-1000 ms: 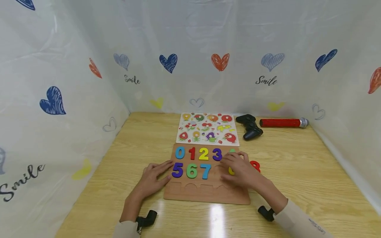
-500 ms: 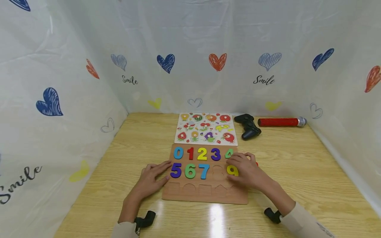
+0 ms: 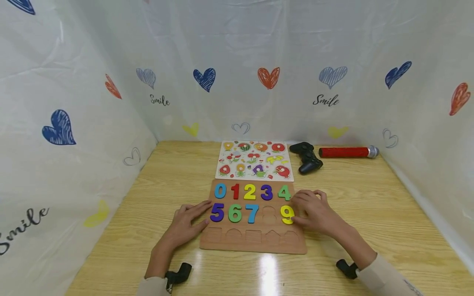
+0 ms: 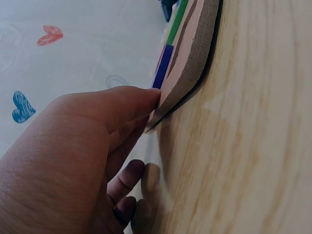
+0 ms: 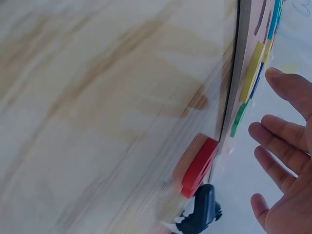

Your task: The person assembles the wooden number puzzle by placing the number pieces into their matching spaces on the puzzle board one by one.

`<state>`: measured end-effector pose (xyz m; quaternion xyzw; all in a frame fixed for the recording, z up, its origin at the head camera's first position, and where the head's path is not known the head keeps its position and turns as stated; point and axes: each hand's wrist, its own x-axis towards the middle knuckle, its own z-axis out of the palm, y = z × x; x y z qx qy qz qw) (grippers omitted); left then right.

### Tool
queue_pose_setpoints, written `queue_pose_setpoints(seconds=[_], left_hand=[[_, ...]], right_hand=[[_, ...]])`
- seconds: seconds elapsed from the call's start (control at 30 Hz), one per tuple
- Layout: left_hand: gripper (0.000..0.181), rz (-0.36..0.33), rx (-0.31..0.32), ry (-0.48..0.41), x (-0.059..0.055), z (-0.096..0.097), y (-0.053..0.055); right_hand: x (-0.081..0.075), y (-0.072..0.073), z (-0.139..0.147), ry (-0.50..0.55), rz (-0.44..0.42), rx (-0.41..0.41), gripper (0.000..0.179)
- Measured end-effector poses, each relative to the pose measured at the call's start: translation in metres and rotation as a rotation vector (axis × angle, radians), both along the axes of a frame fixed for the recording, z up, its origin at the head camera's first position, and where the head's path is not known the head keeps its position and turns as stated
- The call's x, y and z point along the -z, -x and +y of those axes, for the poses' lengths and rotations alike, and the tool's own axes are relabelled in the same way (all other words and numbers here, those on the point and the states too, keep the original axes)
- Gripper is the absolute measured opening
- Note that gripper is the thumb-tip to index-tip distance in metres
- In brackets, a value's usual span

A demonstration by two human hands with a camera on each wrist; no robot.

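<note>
A wooden number puzzle board [image 3: 252,246] lies flat on the table, with colored digits seated in two rows. My left hand [image 3: 188,224] rests fingertips and thumb on the board's left edge, beside the purple 5 [image 3: 217,213]. My right hand [image 3: 316,213] hovers at the board's right side with its fingers spread, holding nothing. Nearest to it are the yellow 9 [image 3: 286,214] and the green 4 [image 3: 284,192]. Between the blue 7 [image 3: 252,213] and the 9 is a vacant recess. In the right wrist view a red 8 [image 5: 200,168] lies off the board; the hand hides it from the head view.
Behind the board lies a fruit peg puzzle [image 3: 254,160]. A black game controller [image 3: 306,158] and a red microphone [image 3: 348,152] lie at the back right. White curtains with hearts enclose the table [image 3: 163,164] at the back and sides.
My right hand has moved right, off the middle of the board, uncovering the vacant recess, the 4 and the 9. The red 8 has become hidden behind it. My left hand stays put.
</note>
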<state>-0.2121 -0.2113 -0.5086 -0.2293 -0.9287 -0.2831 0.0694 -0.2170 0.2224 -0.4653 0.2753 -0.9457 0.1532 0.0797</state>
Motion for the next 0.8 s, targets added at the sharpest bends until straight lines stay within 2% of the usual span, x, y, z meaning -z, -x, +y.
queue_pose_setpoints(seconds=[0.37,0.8], left_hand=[[0.054,-0.014,0.016,-0.007,-0.001,-0.001,0.0],[0.053,0.02,0.02,-0.01,0.001,0.0,0.001]], right_hand=[[0.003,-0.001,0.017,0.003,-0.024,0.063,0.047],[0.005,0.002,0.033,-0.046,-0.053,0.132,0.053]])
